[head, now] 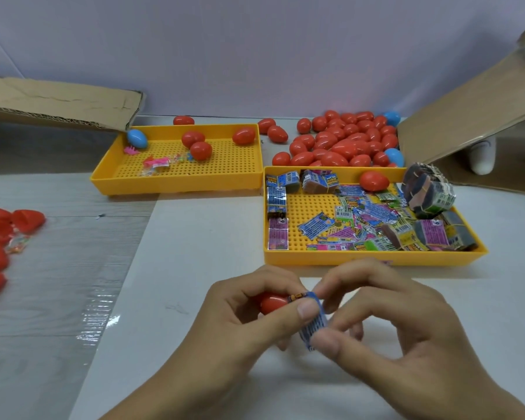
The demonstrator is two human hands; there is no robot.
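White tabletop (194, 253) beneath red egg (273, 303), lilac wall (255, 56)

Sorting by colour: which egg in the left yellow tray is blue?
The egg in the tray's far-left corner, beside the cardboard flap; the other three are red.

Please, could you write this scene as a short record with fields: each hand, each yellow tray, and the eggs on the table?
Left hand: grips a red egg, thumb on the leaflet
Right hand: fingers pinch the blue printed leaflet beside that egg
Left tray: three red eggs, a blue egg at its corner, small pink toys
Right tray: many loose leaflets, a single red egg
Behind right tray: pile of eggs, mostly red, few blue
Far left: red egg halves
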